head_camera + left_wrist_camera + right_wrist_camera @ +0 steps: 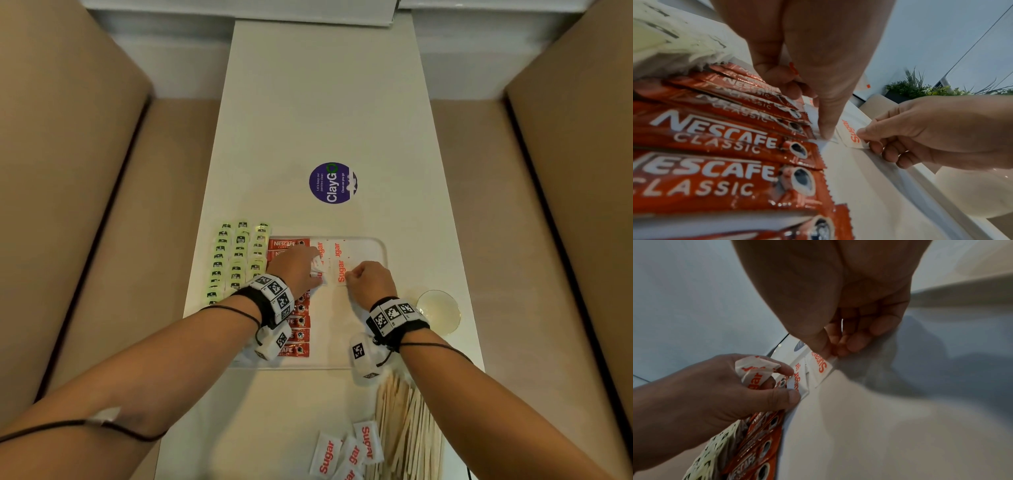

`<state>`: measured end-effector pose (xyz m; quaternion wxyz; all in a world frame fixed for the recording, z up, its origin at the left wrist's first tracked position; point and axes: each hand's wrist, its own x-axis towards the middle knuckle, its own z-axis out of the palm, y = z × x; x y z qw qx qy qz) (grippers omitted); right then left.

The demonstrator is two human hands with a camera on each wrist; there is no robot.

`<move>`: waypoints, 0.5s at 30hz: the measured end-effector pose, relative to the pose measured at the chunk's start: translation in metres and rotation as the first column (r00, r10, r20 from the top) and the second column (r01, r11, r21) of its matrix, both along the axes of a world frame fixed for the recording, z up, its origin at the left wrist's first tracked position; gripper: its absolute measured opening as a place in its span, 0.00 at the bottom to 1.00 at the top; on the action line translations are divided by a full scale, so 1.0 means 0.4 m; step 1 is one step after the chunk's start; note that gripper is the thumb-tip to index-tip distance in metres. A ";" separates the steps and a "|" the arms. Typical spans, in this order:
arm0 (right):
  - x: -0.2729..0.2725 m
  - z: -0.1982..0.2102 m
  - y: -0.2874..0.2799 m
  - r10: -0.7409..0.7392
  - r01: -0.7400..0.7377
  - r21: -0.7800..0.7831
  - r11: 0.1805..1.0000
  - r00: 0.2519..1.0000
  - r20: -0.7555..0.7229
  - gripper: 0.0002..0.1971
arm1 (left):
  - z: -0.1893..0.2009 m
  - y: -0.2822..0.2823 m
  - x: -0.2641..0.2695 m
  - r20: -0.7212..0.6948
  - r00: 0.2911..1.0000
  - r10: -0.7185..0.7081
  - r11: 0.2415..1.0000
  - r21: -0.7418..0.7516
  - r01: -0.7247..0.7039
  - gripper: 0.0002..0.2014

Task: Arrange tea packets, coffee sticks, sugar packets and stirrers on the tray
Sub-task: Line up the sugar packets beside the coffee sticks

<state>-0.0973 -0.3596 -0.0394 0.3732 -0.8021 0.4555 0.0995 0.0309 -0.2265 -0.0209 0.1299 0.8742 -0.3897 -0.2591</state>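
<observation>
Head view shows the white tray (378,250) on the long table (325,102), with green tea packets (236,257) in rows just beside its left edge, red coffee sticks (297,322) in a column on its left part, and sugar packets (334,255) being laid in a grid to their right. To finish this step well, I judge each new packet should go down square to its neighbour, edges just meeting — not overlapping — and be pressed flat before it is let go. The right hand (371,279) pinches the near corner of one sugar packet (821,365) lying on the tray. The left hand (296,269) clutches spare crumpled packets (756,369) in its curled fingers while one fingertip (825,129) presses a laid packet's corner. Loose sugar packets (346,448) and wooden stirrers (407,428) wait on the table nearest the person — off the tray. The left hand hides several coffee sticks; the tray's near-right corner is behind the right wrist, and the glass bowl (440,311) looks empty, though I cannot be sure.
</observation>
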 end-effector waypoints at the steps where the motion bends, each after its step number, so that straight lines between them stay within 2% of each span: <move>1: 0.000 -0.001 -0.001 0.000 0.000 -0.001 1.000 1.000 -0.002 0.11 | -0.001 -0.001 -0.001 0.000 1.000 0.003 1.000 -0.004 -0.003 0.30; 15: 0.006 0.003 0.003 -0.001 0.001 -0.026 1.000 1.000 -0.001 0.15 | -0.007 -0.008 -0.006 -0.049 0.998 0.043 0.998 -0.032 -0.045 0.31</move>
